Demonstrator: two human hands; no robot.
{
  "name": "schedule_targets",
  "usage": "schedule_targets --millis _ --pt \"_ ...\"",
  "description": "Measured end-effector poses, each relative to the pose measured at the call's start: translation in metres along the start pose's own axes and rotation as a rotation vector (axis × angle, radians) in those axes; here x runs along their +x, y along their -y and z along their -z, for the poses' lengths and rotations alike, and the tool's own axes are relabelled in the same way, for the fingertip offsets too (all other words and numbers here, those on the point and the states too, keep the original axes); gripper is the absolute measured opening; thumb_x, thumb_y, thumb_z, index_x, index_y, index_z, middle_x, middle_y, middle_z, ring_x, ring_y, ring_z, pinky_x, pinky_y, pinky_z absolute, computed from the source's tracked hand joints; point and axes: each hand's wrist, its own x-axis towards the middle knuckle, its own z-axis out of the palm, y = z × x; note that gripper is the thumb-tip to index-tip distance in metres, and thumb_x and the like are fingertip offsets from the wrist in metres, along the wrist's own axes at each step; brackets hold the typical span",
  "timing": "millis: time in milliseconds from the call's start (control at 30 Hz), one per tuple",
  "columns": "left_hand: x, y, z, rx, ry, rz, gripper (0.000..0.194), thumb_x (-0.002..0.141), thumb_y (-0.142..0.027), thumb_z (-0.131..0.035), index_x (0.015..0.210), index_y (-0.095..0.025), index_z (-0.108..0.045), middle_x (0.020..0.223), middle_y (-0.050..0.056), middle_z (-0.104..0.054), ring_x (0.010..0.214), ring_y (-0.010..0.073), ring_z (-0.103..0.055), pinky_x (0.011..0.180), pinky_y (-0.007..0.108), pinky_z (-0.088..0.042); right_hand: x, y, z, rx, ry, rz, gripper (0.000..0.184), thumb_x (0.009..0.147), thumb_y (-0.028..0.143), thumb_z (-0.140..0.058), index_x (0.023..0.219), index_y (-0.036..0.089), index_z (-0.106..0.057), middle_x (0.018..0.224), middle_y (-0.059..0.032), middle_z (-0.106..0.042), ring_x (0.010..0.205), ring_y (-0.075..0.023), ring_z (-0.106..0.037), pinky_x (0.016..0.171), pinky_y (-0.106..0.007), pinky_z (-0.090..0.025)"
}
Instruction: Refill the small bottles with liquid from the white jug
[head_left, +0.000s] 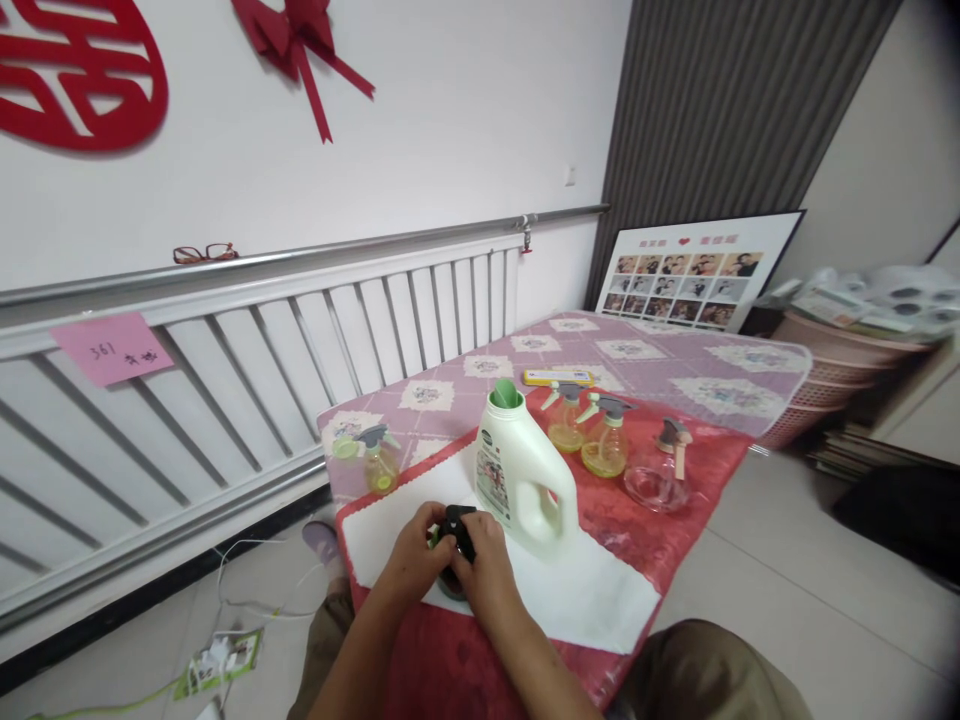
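Observation:
Both hands are closed around a dark spray bottle [452, 586] with a black head, held low over the white cloth [600, 590]. My left hand [420, 548] grips its left side, and a bit of green shows by those fingertips. On the opposite side, my right hand [486, 556] has its fingers at the black head. The fingers hide much of the bottle. Just beyond them stands a large pale green jug [525, 465], upright, its side handle to the right and a green piece in its mouth. A small clear spray bottle [381, 468] with yellowish liquid stands to the left.
Two spray bottles with yellow liquid [568, 425] [604, 450] and a pinkish clear one [660, 480] stand on the red cover [705, 440] at right. Behind them lies a yellow-edged box [558, 378]. A radiator [300, 340] lines the wall; cables and a power strip [219, 662] lie on the floor.

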Motion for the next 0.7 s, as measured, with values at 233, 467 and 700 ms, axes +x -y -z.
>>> schedule_targets --millis 233,467,700 --pt "0.000 0.012 -0.003 -0.031 -0.051 -0.012 0.032 0.071 -0.016 -0.050 0.102 -0.019 -0.059 0.102 0.004 -0.065 0.096 0.0184 -0.059 0.086 0.033 -0.044 -0.002 -0.001 0.007 0.023 0.055 0.046 0.028 0.080 0.016 -0.052 0.106 0.022 -0.062 0.104 -0.0077 -0.061 0.098 -0.0230 -0.054 0.089 -0.039 -0.045" --pt "-0.004 0.019 -0.006 -0.070 -0.074 -0.030 0.035 0.075 -0.018 -0.048 0.108 -0.019 -0.058 0.109 0.006 -0.063 0.104 0.0182 -0.058 0.092 0.034 -0.043 0.004 0.005 0.010 0.044 0.042 -0.004 0.023 0.074 0.015 -0.055 0.094 0.020 -0.062 0.097 -0.0058 -0.064 0.094 -0.0221 -0.057 0.088 -0.037 -0.045" --pt "-0.006 0.019 -0.017 -0.009 -0.228 0.088 0.030 0.066 -0.018 -0.062 0.094 -0.020 -0.053 0.089 0.001 -0.063 0.084 0.0159 -0.060 0.080 0.030 -0.047 0.001 0.005 0.000 0.034 -0.039 -0.104 0.022 0.067 0.013 -0.052 0.086 0.023 -0.054 0.088 -0.0027 -0.060 0.088 -0.0227 -0.057 0.078 -0.036 -0.048"
